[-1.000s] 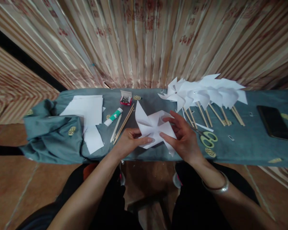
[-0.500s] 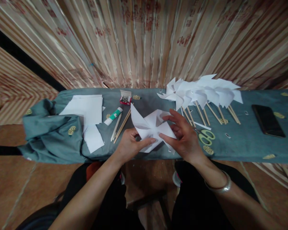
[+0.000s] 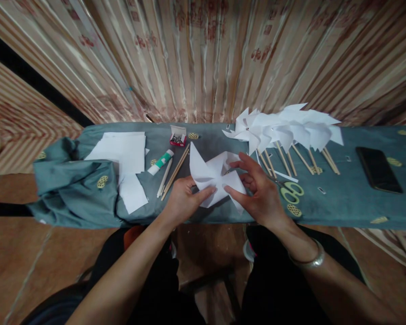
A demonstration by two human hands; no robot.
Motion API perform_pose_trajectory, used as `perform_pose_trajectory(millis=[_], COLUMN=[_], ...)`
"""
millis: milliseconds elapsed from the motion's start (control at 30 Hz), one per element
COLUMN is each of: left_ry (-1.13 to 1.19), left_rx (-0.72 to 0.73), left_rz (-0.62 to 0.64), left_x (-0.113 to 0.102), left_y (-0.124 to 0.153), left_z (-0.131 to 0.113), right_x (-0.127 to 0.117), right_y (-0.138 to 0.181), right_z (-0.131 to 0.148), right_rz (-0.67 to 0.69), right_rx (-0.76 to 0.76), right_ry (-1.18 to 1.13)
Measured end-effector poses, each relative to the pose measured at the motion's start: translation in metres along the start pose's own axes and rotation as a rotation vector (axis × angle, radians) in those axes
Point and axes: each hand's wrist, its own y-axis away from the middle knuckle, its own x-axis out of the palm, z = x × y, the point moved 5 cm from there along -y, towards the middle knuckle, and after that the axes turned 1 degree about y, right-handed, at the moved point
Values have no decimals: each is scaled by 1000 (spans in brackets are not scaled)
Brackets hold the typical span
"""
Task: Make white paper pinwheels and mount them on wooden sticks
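Note:
A white paper pinwheel with curled blades is held in front of me, over the near half of the cloth. My left hand pinches its left side, the thumb lying on the paper near the centre. On the other side my right hand grips it with the thumb close to the middle and the fingers behind and along the right blade. No stick shows on this pinwheel. Just left of it lie wooden sticks, a green and white glue stick and a small red box of metal pins.
Finished pinwheels on sticks overlap at the back right. Green-handled scissors lie right of my hand, and a black phone farther right. White paper sheets are stacked at left beside bunched cloth. A pleated curtain hangs behind.
The pinwheel has turned slightly and shifted a little in my hands, and its left blade stands farther right. Both hands keep hold of it; the other things stay put.

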Motion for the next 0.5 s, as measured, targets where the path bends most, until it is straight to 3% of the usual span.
perform_pose_trajectory(millis=[500], left_ry=[105], left_rx=[-92], left_rz=[-58], left_x=[2], left_y=[-4], left_z=[8], right_x=[3], right_y=[1], right_z=[2], right_rz=[34], right_rx=[-27], right_ry=[51])
